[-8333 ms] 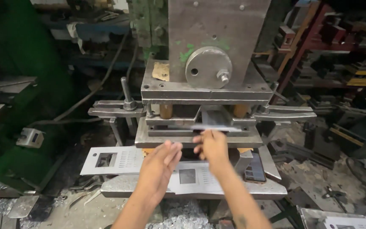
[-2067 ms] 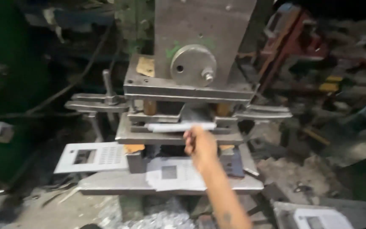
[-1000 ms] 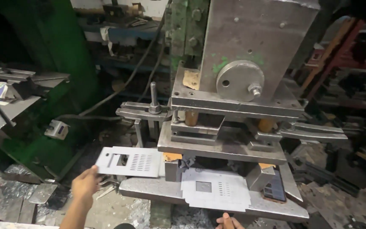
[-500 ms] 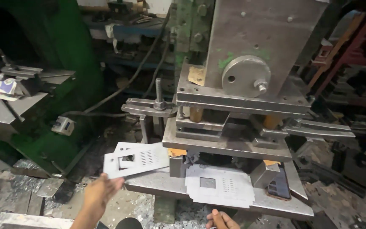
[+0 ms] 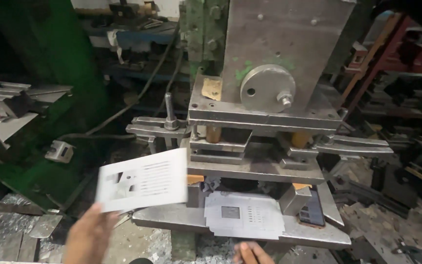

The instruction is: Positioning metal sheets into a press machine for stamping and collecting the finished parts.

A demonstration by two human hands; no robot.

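Left hand (image 5: 90, 237) blurred; right hand (image 5: 251, 253) cut off at bottom edge.

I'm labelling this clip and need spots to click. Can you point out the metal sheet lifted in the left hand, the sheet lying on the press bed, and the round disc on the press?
lifted metal sheet (image 5: 142, 180), head view, middle of its blurred face
sheet on the press bed (image 5: 245, 215), head view, beside its square cutout
round disc (image 5: 267, 88), head view, centre of its flat face

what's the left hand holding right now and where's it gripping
The left hand holds a blurred punched metal sheet by its lower left corner; the right hand holds nothing visibly.
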